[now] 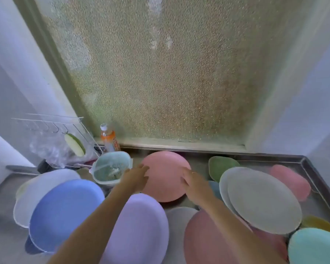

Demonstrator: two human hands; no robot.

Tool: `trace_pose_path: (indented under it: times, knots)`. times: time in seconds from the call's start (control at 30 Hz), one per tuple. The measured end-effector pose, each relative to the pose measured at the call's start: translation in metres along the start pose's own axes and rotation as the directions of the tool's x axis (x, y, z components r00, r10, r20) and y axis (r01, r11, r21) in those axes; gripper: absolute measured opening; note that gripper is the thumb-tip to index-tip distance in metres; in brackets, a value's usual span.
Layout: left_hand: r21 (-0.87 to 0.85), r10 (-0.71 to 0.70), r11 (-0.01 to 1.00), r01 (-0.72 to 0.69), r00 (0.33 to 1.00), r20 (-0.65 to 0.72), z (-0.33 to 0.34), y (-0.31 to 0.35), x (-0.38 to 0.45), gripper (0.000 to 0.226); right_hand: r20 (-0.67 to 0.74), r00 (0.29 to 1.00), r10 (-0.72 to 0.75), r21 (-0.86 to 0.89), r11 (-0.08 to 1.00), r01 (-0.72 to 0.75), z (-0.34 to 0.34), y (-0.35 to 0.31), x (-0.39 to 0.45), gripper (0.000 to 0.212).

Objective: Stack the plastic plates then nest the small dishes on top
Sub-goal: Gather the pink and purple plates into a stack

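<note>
Steel surface (311,204) under frosted window, strewn with unstacked plates. Pink plate (165,176) at centre, toward 12 o'clock from wearer; left hand (136,177) at its 9 o'clock edge, right hand (195,184) at 3 o'clock, fingers spread, touching or nearly so, grip not closed. Probably framing it for a two-handed lift. Lilac plate (139,229) at 6 o'clock, blue plate (63,212) at 8, grey plate (263,199) at 3. Green dish (220,164) and strainer basket (111,168) crowd both flanks.
</note>
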State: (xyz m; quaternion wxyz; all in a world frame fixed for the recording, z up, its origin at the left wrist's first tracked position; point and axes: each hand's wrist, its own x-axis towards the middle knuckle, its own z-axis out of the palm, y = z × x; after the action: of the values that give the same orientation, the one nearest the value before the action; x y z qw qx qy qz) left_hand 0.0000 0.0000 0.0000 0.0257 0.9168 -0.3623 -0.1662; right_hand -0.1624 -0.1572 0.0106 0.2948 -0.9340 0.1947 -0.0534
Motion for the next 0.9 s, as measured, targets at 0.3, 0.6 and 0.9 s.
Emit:
trace_pose_path:
  times: [0.3, 0.6, 0.9]
  knots:
    - [-0.024, -0.092, 0.996, 0.091, 0.995, -0.04, 0.072, -0.062, -0.027, 0.033, 0.13, 0.985, 0.115, 0.091, 0.988, -0.128, 0.088, -0.015, -0.022, 0.026]
    - [-0.196, -0.173, 0.968, 0.157, 0.983, -0.069, 0.101, -0.097, -0.015, 0.036, 0.006, 1.0, 0.026, -0.015, 1.0, -0.025, 0.128, -0.011, -0.004, 0.012]
    - [-0.276, -0.124, 0.958, 0.072, 0.977, -0.176, 0.103, -0.096, -0.004, 0.024, 0.13, 0.991, -0.039, -0.332, 0.94, 0.081, 0.141, -0.007, 0.009, 0.039]
